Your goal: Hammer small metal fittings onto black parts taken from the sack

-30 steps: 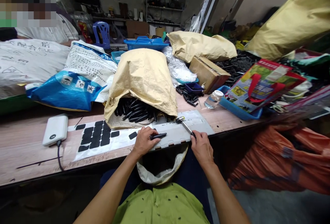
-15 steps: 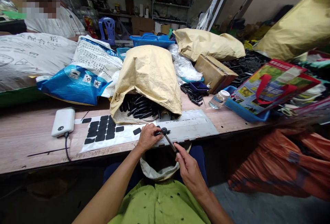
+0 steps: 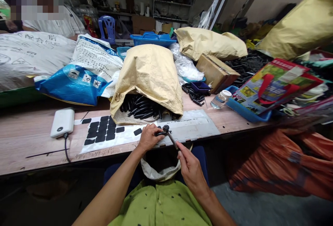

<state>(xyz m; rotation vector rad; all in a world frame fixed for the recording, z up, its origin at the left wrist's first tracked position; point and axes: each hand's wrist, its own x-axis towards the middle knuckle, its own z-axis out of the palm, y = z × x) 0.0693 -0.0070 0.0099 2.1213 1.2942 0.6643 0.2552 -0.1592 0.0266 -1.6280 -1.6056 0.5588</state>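
My left hand (image 3: pixel 147 138) pinches a slim black piece (image 3: pixel 159 133) at the table's front edge. In my right hand (image 3: pixel 191 166) is a tool with a metal shaft and a round dark head (image 3: pixel 172 140); the head meets the black piece close to my left fingertips. Beneath my hands lie a greyish flat sheet (image 3: pixel 199 125) and a white backing sheet (image 3: pixel 122 140) bearing several rounded black stickers (image 3: pixel 103 129). Just beyond, a tan paper sack (image 3: pixel 149 69) opens toward me, full of slender black pieces (image 3: pixel 142 108). An open pale bag (image 3: pixel 158 175) sits at my lap.
A white power bank (image 3: pixel 62 123) with a cable is on the left. Blue-and-white sacks (image 3: pixel 95 57), a cardboard box (image 3: pixel 213 73), a lidded jar (image 3: pixel 220 100) and a blue tray (image 3: pixel 249 114) surround the workspace. An orange sack (image 3: pixel 283 165) is at lower right. Someone sits back left.
The tool's head has shifted slightly against the black piece, and my right hand has moved a little with it. Both hands keep their grips; the view has moved slightly.
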